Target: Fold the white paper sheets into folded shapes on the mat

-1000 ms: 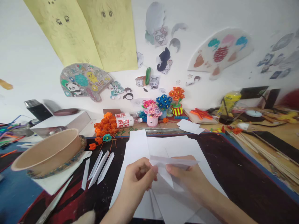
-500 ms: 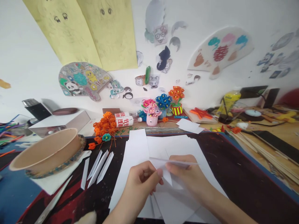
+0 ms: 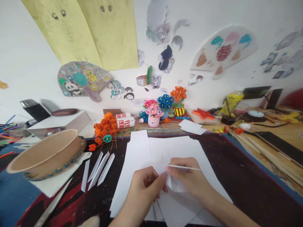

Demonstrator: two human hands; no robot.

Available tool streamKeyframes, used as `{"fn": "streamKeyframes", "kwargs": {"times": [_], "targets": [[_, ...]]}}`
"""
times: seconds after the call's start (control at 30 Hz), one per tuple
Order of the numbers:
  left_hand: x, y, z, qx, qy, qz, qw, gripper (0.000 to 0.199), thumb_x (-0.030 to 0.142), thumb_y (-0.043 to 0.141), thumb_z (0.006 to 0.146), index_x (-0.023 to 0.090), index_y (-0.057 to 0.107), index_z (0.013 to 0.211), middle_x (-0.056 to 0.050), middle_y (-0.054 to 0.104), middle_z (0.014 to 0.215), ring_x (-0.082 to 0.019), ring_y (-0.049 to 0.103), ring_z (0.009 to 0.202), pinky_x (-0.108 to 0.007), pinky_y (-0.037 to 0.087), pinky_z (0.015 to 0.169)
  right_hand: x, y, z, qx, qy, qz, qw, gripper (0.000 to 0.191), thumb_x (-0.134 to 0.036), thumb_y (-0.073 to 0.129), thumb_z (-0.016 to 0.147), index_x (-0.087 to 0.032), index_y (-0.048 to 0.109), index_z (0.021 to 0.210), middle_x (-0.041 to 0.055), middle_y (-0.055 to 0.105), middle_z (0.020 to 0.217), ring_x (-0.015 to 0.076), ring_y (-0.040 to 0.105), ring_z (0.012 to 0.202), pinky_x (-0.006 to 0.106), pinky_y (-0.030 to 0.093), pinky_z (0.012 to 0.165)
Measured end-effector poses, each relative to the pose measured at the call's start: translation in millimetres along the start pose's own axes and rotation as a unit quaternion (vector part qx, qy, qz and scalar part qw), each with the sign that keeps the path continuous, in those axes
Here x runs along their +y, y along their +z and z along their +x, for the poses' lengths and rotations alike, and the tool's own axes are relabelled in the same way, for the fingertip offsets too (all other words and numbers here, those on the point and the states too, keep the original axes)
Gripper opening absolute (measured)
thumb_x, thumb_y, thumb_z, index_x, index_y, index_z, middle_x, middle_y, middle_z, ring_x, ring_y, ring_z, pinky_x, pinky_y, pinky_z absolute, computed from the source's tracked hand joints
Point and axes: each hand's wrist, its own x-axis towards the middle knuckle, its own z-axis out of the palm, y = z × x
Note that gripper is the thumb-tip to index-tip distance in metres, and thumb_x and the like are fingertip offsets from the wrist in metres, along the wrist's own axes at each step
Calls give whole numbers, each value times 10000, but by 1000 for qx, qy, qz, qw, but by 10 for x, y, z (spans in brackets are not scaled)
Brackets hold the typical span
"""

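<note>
My right hand (image 3: 186, 173) pinches a small piece of white paper (image 3: 177, 186), part of which hangs below its fingers, while a thin pale edge shows across the knuckles. Close beside it on the left, my left hand (image 3: 148, 186) has thumb and fingertips pressed together at the paper's near side. Both hands are over a stack of white sheets (image 3: 127, 176) on the dark mat. Several narrow folded paper strips (image 3: 101, 168) lie left of the stack. Scissors (image 3: 53, 205) rest at the lower left.
At the left stands a round beige bowl (image 3: 47, 148). Orange pipe-cleaner flowers (image 3: 106, 124) and small flower pots (image 3: 153, 121) line the back. On the right are thin wooden sticks (image 3: 267, 154) and a black phone (image 3: 281, 146).
The paper in my right hand has turned, so its upper part now shows as a thin edge and no longer reaches left over my left hand. My left hand has shifted slightly right.
</note>
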Motion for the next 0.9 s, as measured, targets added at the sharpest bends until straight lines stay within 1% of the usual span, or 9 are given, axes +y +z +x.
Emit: {"fn": "streamKeyframes", "kwargs": {"times": [0.07, 0.13, 0.2, 0.23, 0.33, 0.43, 0.57, 0.73, 0.9], "targets": [[2, 7, -22, 15, 3, 17, 1000, 318, 403, 625, 748, 161, 529, 566, -12, 587, 500, -78, 406, 422, -193, 298, 425, -4, 22, -15, 4, 10, 3, 1000, 312, -370, 651, 743, -158, 593, 521, -12, 503, 526, 113, 428, 527, 242, 325, 498], [18, 14, -45, 30, 8, 33, 999, 322, 393, 625, 752, 171, 512, 550, 5, 554, 464, -77, 392, 416, -194, 277, 422, -5, 49, -32, 30, 42, 36, 998, 265, -376, 669, 723, -166, 612, 571, -5, 539, 554, 125, 465, 540, 245, 357, 509], [29, 25, -56, 34, 10, 40, 999, 322, 389, 617, 760, 177, 500, 548, 13, 538, 452, -75, 379, 406, -196, 260, 415, -5, 64, -39, 42, 65, 70, 995, 246, -381, 671, 721, -169, 614, 611, 1, 562, 571, 135, 491, 546, 252, 379, 520], [30, 32, -56, 31, 10, 38, 999, 319, 390, 610, 765, 178, 498, 554, 14, 539, 456, -75, 380, 403, -197, 261, 414, -5, 63, -38, 37, 67, 77, 994, 251, -380, 665, 731, -167, 608, 611, 1, 561, 567, 134, 492, 543, 254, 380, 522], [6, 63, -44, 9, 7, 22, 1000, 296, 385, 597, 768, 178, 500, 579, 15, 549, 481, -78, 396, 412, -197, 287, 424, -9, 41, -19, 10, 37, 67, 997, 309, -357, 649, 758, -159, 561, 537, -15, 506, 525, 114, 446, 523, 246, 350, 510], [-34, 89, -41, 1, 8, 22, 1000, 285, 372, 594, 767, 182, 486, 585, 25, 535, 491, -76, 386, 421, -195, 278, 425, -22, 31, -3, 12, 32, 81, 996, 335, -357, 650, 758, -160, 530, 516, -33, 460, 515, 103, 413, 518, 237, 326, 494], [-62, 104, -48, 14, 3, 27, 1000, 314, 405, 601, 768, 191, 458, 587, 48, 485, 473, -74, 365, 410, -192, 258, 415, -31, 58, -8, 31, 54, 101, 993, 342, -366, 683, 727, -161, 519, 508, -39, 446, 515, 101, 407, 514, 235, 330, 495], [-47, 120, -69, -23, -6, 8, 1000, 296, 405, 592, 774, 188, 473, 611, 36, 513, 493, -80, 402, 417, -194, 303, 429, 12, 89, -29, 25, 89, 148, 985, 350, -429, 659, 743, -179, 532, 535, -21, 490, 500, 130, 466, 474, 258, 357, 471], [-46, 108, -86, -17, -5, 21, 1000, 297, 408, 588, 783, 189, 471, 619, 44, 495, 490, -77, 392, 427, -183, 291, 417, 15, 104, -27, 53, 114, 166, 978, 329, -441, 710, 693, -187, 548, 561, -14, 516, 489, 148, 499, 471, 270, 393, 470]]}}
